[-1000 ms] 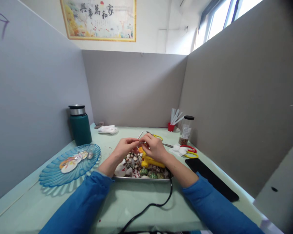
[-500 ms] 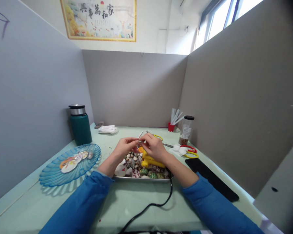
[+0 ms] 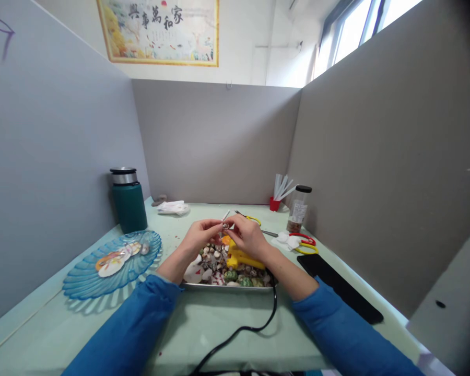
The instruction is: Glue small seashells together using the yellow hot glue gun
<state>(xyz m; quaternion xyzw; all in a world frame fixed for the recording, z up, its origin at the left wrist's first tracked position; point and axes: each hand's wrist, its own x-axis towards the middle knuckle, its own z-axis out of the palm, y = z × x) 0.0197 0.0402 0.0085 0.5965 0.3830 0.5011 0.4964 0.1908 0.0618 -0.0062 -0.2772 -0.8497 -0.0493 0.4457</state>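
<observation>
Both my hands meet above a metal tray (image 3: 227,286) heaped with several small shells (image 3: 213,259). My left hand (image 3: 199,238) pinches a tiny shell piece (image 3: 225,225) between thumb and forefinger. My right hand (image 3: 247,236) has its fingertips pressed to the same piece from the other side. Under my right hand a yellow glue gun (image 3: 241,258) lies in the tray, and its black cord (image 3: 254,326) runs toward me over the table.
A blue glass dish (image 3: 109,266) with a few shells lies at the left, with a green flask (image 3: 128,201) behind it. At the right are red-and-yellow scissors (image 3: 305,243), a jar (image 3: 298,210), a red cup of sticks (image 3: 276,198) and a black pad (image 3: 339,287). Grey partitions enclose the desk.
Both hands have lifted the small piece very slightly. Otherwise nothing has moved.
</observation>
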